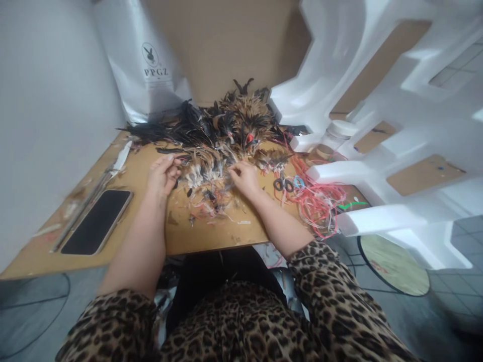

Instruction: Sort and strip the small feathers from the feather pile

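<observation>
Brown and black feathers (245,113) form a heap at the back of the wooden table (222,236). Small feather bunches with pale, fluffy bases (204,168) lie in front of it, between my hands. My left hand (164,174) is at their left side with its fingers curled; a dark feather lies by its fingertips, and what it grips is too small to make out. My right hand (244,177) is at their right side, thumb and forefinger pinched together near the pale feather bases. Whatever is in that pinch is hidden.
A black phone (96,222) and a metal rod (85,203) lie on the left. Black-handled scissors (284,185) and tangled pink ties (320,206) are on the right, beside white foam pieces (362,221) and a lidded jar (337,133). A silver bag (151,75) stands behind.
</observation>
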Demonstrator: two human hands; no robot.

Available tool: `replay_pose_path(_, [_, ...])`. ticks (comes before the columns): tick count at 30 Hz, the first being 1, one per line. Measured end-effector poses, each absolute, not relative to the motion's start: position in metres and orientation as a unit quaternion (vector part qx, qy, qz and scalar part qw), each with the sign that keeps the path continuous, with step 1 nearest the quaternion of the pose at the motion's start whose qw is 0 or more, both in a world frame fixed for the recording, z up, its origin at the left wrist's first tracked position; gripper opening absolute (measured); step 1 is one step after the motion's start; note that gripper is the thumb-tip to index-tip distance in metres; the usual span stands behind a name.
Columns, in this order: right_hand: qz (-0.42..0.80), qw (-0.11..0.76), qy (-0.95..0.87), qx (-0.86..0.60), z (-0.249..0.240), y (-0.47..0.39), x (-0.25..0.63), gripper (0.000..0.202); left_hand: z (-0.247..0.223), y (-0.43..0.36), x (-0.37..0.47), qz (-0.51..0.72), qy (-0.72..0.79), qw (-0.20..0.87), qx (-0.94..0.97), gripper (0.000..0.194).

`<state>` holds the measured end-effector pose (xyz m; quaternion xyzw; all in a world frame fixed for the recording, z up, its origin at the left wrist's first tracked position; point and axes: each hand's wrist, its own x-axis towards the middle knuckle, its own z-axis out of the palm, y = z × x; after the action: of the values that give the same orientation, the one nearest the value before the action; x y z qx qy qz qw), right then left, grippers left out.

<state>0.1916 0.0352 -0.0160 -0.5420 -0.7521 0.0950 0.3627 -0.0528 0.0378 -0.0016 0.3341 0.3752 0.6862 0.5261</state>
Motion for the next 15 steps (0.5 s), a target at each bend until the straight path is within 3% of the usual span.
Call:
replay_pose_path(11, [0.112, 0.138, -0.737, -0.652, 0.017, 0.056, 0.164, 0.029, -0.002, 0.029, -0.049, 0.639, 0.322, 0.598, 0.361, 0.008])
replay_pose_path(15, [0.138, 0.11, -0.717, -0.675, 0.014, 0.066, 0.153, 0.036, -0.006, 0.029, -0.046, 0.624, 0.326, 0.597, 0.385, 0.01])
